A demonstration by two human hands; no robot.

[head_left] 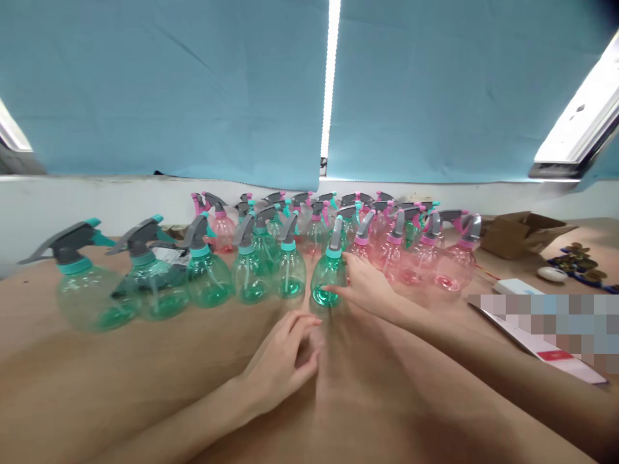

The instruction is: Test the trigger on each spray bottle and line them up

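A green see-through spray bottle (325,277) with a grey trigger head stands upright on the table, at the right end of the front row of green bottles. My right hand (365,280) is wrapped round its right side, with the thumb across the front. My left hand (285,351) is held over the bare tabletop nearer to me, fingers curved and apart, with nothing in it. Just beyond it stands another green spray bottle (291,274). To the right of my right hand is a pink spray bottle (452,267), last in the pink front row.
More pink and green spray bottles crowd behind the front rows. At the right lie an open cardboard box (515,235), a white computer mouse (552,275), coin-like brown pieces (580,263) and a partly blurred flat panel (570,367). Blue curtains (169,90) hang behind.
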